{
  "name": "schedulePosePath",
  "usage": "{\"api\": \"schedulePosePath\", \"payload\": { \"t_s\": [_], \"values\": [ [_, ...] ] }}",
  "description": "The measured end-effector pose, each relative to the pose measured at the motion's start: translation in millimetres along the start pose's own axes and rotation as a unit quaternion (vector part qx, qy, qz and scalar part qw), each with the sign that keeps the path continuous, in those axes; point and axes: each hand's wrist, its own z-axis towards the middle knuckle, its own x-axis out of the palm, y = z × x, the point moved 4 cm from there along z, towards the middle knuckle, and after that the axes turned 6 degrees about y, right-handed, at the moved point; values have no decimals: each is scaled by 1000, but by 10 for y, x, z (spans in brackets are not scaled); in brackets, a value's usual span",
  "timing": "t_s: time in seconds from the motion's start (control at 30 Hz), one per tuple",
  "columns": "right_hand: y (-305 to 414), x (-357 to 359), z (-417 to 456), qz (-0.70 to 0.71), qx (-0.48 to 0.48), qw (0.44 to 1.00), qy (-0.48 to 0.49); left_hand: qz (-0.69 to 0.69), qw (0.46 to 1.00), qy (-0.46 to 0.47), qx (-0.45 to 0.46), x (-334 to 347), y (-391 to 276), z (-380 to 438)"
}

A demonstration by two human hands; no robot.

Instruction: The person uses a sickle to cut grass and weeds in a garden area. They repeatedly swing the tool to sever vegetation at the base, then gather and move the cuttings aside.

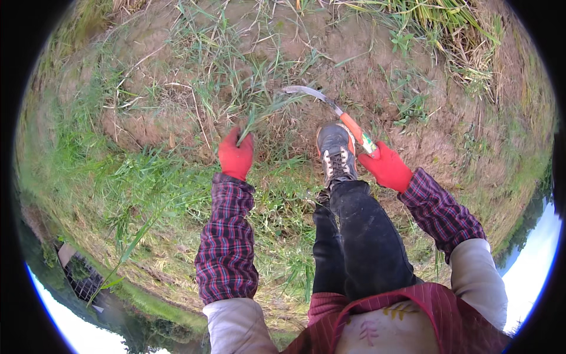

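My left hand (236, 153), in a red glove, is closed on a small bunch of green grass blades (249, 125) above the slope. The red-gloved right hand (387, 167) grips the orange handle of a sickle (352, 128). Its curved metal blade points left, over soil and grass, with the tip a little up and right of my left hand. Whether the blade touches any stems, I cannot tell. Just left of the handle is my laced shoe (336, 152) on the ground.
Bare brown soil (371, 66) with scattered cut grass rises ahead. A thick tuft of long grass (442, 22) lies at the upper right. Dense green weeds (146, 177) grow at the left. A dark structure (79, 274) stands far off at the lower left.
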Motion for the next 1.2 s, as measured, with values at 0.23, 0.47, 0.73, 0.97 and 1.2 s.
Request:
{"api": "schedulePosePath", "payload": {
  "t_s": [0.23, 0.47, 0.73, 0.97, 1.2],
  "values": [
    [58, -114, -62, -46, -25, 998, 17, -32, 990, -120, -72, -430, 310, -183],
    [279, -264, -341, 36, 49, 996, 69, 55, 990, -122, -45, 95, -201, -65],
    [92, -326, -460, 257, 173, 950, 31, 65, 998, -7, 16, 442, -400, -117],
    [194, -167, -399, 24, 36, 999, 26, 143, 986, 54, -64, 826, -542, -215],
    [145, -122, -192, 12, 6, 1000, 7, 179, 979, 92, -33, 840, -435, -134]
  ]
}}
